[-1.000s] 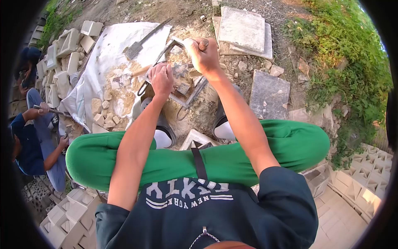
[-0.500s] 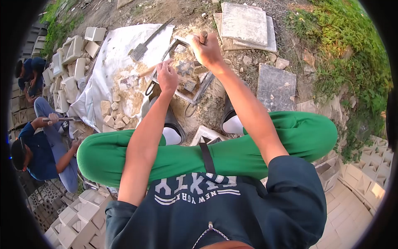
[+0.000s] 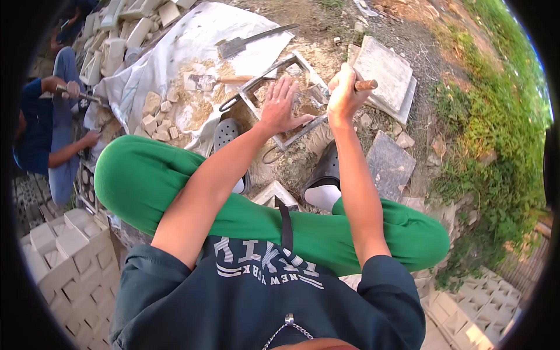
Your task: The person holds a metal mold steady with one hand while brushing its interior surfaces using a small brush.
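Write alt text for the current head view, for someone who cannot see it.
A person in green trousers spreads the left hand over a rectangular frame on the ground while the right hand grips a brown handle. Around them: a white sheet, pale slabs and a co-worker.

Your dark shirt reads "NEW YORK" in small white capitals, upside down in this view. Larger striped letters run across the chest beside it, too folded to read as a word.
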Motion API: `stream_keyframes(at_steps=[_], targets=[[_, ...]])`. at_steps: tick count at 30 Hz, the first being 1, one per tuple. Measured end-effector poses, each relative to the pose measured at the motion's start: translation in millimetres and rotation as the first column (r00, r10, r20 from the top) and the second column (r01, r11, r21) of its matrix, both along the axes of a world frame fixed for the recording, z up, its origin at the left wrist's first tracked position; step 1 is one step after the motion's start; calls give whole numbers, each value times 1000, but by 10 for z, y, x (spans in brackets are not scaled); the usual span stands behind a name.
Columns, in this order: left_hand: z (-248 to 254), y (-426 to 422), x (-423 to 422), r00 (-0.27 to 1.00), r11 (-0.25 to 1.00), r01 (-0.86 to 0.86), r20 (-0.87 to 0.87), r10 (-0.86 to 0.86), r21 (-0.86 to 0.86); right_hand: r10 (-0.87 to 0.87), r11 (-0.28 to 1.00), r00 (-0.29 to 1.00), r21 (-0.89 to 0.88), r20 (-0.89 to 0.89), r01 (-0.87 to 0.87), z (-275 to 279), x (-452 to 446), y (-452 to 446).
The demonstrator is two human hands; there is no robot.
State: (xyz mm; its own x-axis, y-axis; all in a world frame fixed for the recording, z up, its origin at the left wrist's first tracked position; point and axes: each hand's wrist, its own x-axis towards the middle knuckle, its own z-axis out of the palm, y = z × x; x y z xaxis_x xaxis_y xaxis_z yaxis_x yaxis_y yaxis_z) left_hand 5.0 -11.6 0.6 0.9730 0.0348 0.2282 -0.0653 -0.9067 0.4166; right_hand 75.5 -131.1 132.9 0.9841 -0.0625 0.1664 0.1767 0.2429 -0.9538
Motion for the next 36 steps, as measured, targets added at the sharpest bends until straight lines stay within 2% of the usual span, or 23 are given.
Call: stream_keyframes(at_steps=[2, 5, 7, 9, 10, 13, 15, 16, 17, 19, 21, 23, 25, 27, 28, 29, 31, 32, 34, 35, 36], targets=[[-4, -20, 4, 999, 1000, 26, -49, -25, 13, -73, 990, 997, -121, 10, 74, -227, -26, 43], [-25, 18, -1, 997, 999, 37, -61, -35, 36, -68, 975, 997, -213, -22, 62, -956, -30, 20], [-3, 23, 4, 998, 1000, 7, -68, -6, 19, -25, 980, 997, -201, -69, 10, -850, -37, 39], [31, 15, -8, 997, 999, 19, -69, -16, 47, 203, 978, 972, 79, -122, -194, -618, 5, 18], [32, 15, -2, 997, 998, 13, -72, -9, 61, 338, 941, 927, 77, -160, -330, -534, 79, -59], [40, 21, -4, 997, 999, 4, -72, 0, 46, 406, 913, 911, 67, -68, -402, -337, 145, -84], [38, 27, 10, 998, 999, -2, -64, 5, 34, 394, 915, 914, 56, 96, -400, -103, 128, -105], [26, 25, -6, 999, 999, 2, -55, 0, 32, 366, 930, 922, -18, 124, -366, 66, 94, -93], [24, 23, -26, 998, 1000, 0, -63, 2, 28, 382, 923, 915, -6, 129, -385, 167, 88, -103], [25, 20, -3, 996, 999, 3, -89, 1, 42, 392, 920, 909, -35, 140, -391, 152, 77, -103], [21, 17, 6, 997, 999, 0, -73, 3, 36, 485, 874, 848, -77, 214, -480, -298, 131, -118], [27, 20, -12, 999, 999, -1, -54, 3, 32, 464, 863, 886, -219, -15, -455, -703, 54, -105], [41, 17, -5, 997, 1000, -4, -78, 4, 3, 488, 849, 873, -223, -17, -479, -526, 76, -61], [32, 71, 0, 998, 1000, -10, -66, 11, 19, 513, 829, 856, -295, 66, -475, -372, 47, -61], [32, 63, 20, 998, 1000, -9, -54, 10, 21, 503, 855, 854, -225, 136, -468, -253, 47, -53], [30, 36, -16, 999, 1000, -4, -53, 5, 22, 465, 882, 878, -142, 111, -450, -139, 24, -46], [-3, 27, -15, 1000, 1000, -12, -22, 13, 14, 489, 870, 855, -176, 173, -461, 26, 9, -26], [-7, 15, -16, 999, 1000, -11, -31, 11, 17, 489, 869, 855, -177, 172, -461, -51, 25, -30], [11, 22, -18, 999, 1000, -11, -37, 12, 22, 518, 814, 820, -433, 243, -386, -427, 56, -40], [26, 30, -19, 998, 999, -4, -57, 6, 33, 453, 848, 887, -353, 93, -396, -638, -13, -5], [35, 38, -21, 997, 999, 2, -75, 2, 45, 408, 870, 910, -332, 73, -364, -661, -30, 40]])
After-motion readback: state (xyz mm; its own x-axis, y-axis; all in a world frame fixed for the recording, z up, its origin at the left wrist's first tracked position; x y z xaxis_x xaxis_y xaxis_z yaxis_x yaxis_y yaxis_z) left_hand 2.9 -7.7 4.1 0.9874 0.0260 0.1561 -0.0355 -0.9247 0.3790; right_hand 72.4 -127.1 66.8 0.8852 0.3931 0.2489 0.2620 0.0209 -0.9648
